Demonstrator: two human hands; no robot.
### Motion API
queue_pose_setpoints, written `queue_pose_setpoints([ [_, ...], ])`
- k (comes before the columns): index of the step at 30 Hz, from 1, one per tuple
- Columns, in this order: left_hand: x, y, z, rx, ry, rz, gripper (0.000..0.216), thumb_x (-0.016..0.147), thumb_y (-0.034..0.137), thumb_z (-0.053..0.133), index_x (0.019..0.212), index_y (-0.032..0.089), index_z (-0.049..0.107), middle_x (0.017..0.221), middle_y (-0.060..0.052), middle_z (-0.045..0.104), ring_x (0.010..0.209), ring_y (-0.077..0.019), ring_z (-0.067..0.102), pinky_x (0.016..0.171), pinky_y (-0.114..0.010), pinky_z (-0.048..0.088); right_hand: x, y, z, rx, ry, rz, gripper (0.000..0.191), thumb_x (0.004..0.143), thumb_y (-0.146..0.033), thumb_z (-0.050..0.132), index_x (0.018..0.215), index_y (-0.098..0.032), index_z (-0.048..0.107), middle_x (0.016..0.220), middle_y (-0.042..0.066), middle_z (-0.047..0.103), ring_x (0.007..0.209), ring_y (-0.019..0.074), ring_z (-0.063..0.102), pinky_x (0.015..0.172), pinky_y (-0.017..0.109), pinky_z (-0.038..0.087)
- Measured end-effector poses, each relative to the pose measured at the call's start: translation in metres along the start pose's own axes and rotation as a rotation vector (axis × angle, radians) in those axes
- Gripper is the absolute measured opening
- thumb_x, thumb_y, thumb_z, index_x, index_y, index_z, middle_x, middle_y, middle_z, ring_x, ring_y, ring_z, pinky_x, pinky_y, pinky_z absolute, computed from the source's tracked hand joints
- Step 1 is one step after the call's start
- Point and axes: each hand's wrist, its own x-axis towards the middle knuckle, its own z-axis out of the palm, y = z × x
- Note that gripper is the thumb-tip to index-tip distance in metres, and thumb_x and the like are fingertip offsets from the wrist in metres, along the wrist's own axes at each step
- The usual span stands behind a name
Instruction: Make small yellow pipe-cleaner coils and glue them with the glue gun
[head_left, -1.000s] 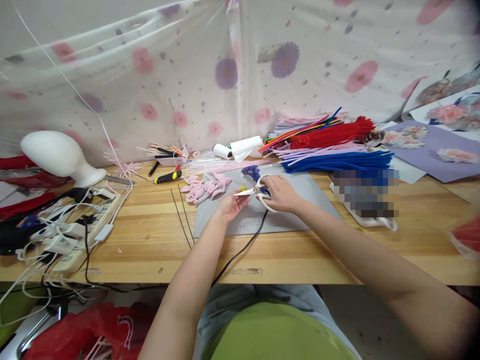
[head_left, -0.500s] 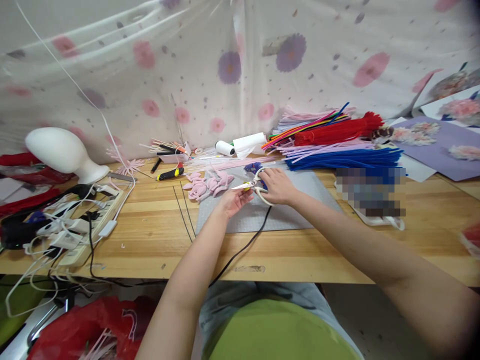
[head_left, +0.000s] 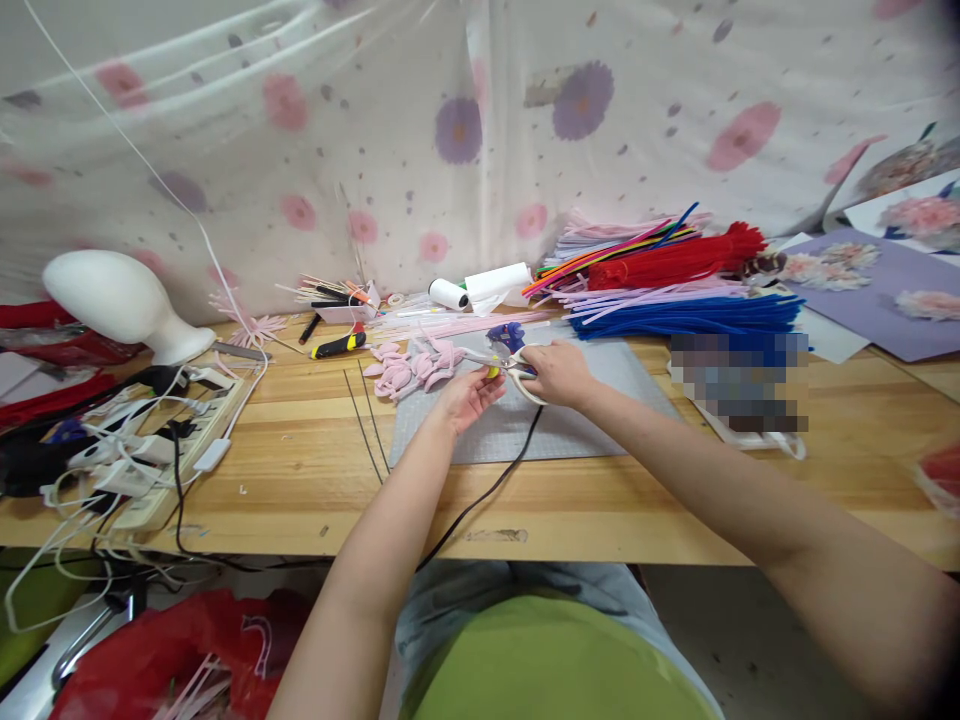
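My right hand point(head_left: 562, 374) is closed around the cream handles of a pair of scissors point(head_left: 523, 386). Their blades point left, over the fingers of my left hand point(head_left: 471, 398). Between the thumb and fingers of that hand is a small yellow piece point(head_left: 493, 372), close by the blades; its exact kind is too small to make out. Just behind the scissors a blue glue gun point(head_left: 507, 336) lies on a grey cutting mat point(head_left: 600, 435). Pink fuzzy petal shapes point(head_left: 412, 368) rest at the mat's left corner, beyond my left hand.
Bundles of blue point(head_left: 690, 316) and red pipe cleaners point(head_left: 675, 262) lie at the back right. A yellow-black utility knife point(head_left: 337, 346) and two dark wires point(head_left: 364, 425) are on the left. Farther left stand a white foam head point(head_left: 124, 300) and a cable-laden power strip point(head_left: 161, 500). A black cord point(head_left: 487, 495) crosses the front edge.
The scissors have turned in my right hand: the handles sit closer together and the blades tilt farther up and away. My left hand has stayed nearly in place with the yellow piece.
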Motion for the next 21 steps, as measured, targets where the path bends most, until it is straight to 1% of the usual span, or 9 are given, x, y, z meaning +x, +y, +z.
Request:
queue_pose_setpoints([
  [2,0.001,0.000,-0.001,0.010,-0.005,0.010,0.008,0.078,0.013,0.054,0.075,0.011,0.061,0.073,-0.005,0.063,0.070,-0.0104,0.062,0.082,-0.029,0.049,-0.001,0.000,-0.001,0.004,0.040,0.034,0.029,0.079,-0.041,0.040,0.088,-0.018,0.055,0.087,0.010,0.065,0.083,0.0220,0.056,0.070,0.030,0.027],
  [4,0.002,0.000,-0.003,0.024,0.010,0.034,0.008,0.078,0.013,0.054,0.075,0.011,0.061,0.075,-0.005,0.063,0.070,-0.0105,0.063,0.082,-0.029,0.049,-0.002,0.002,-0.003,0.013,0.100,0.111,0.031,0.080,-0.042,0.038,0.088,-0.017,0.055,0.085,0.010,0.064,0.083,0.0226,0.055,0.070,0.030,0.028],
  [8,0.004,0.000,-0.009,0.032,0.091,0.067,0.004,0.075,0.009,0.055,0.076,0.012,0.058,0.076,-0.004,0.063,0.067,-0.0106,0.063,0.077,-0.030,0.051,-0.006,0.019,-0.011,0.058,0.232,0.395,0.037,0.085,-0.046,0.030,0.093,-0.016,0.051,0.089,0.012,0.061,0.086,0.0240,0.054,0.071,0.030,0.030],
  [10,0.005,0.000,-0.012,0.030,0.121,0.069,0.006,0.073,0.008,0.057,0.077,0.013,0.057,0.074,-0.003,0.063,0.066,-0.0105,0.063,0.075,-0.029,0.052,-0.010,0.033,-0.013,0.090,0.246,0.533,0.041,0.086,-0.046,0.026,0.102,-0.015,0.048,0.095,0.014,0.060,0.088,0.0255,0.053,0.070,0.031,0.031],
  [11,0.005,-0.001,-0.013,0.032,0.130,0.069,0.007,0.072,0.008,0.058,0.077,0.013,0.056,0.074,-0.002,0.063,0.066,-0.0104,0.063,0.075,-0.029,0.052,-0.011,0.041,-0.014,0.097,0.225,0.589,0.042,0.087,-0.046,0.024,0.106,-0.015,0.046,0.097,0.016,0.059,0.089,0.0262,0.053,0.070,0.032,0.032],
  [13,0.006,-0.002,-0.015,0.041,0.134,0.072,0.008,0.071,0.010,0.060,0.077,0.013,0.056,0.073,-0.002,0.063,0.066,-0.0103,0.063,0.074,-0.028,0.052,-0.014,0.056,-0.013,0.079,0.126,0.669,0.043,0.087,-0.045,0.024,0.108,-0.013,0.045,0.100,0.018,0.059,0.089,0.0276,0.054,0.070,0.034,0.033],
  [15,0.009,-0.003,-0.017,0.053,0.122,0.079,0.010,0.069,0.012,0.063,0.077,0.013,0.055,0.072,-0.002,0.063,0.066,-0.0103,0.063,0.071,-0.027,0.053,-0.017,0.068,-0.011,0.050,0.023,0.687,0.040,0.084,-0.044,0.033,0.103,-0.013,0.050,0.100,0.018,0.059,0.089,0.0291,0.056,0.071,0.036,0.036],
  [18,0.012,-0.005,-0.018,0.070,0.114,0.094,0.016,0.066,0.012,0.066,0.077,0.013,0.054,0.071,-0.002,0.063,0.064,-0.0103,0.062,0.068,-0.027,0.053,-0.020,0.078,-0.004,0.024,-0.090,0.625,0.036,0.076,-0.043,0.047,0.094,-0.014,0.058,0.094,0.017,0.062,0.087,0.0298,0.057,0.071,0.038,0.038],
  [21,0.014,-0.008,-0.018,0.104,0.124,0.111,0.019,0.065,0.011,0.068,0.077,0.013,0.053,0.071,-0.002,0.063,0.064,-0.0111,0.062,0.066,-0.028,0.052,-0.022,0.082,0.004,-0.018,-0.179,0.538,0.036,0.075,-0.043,0.050,0.094,-0.014,0.061,0.099,0.017,0.060,0.093,0.0298,0.054,0.074,0.038,0.039],
])
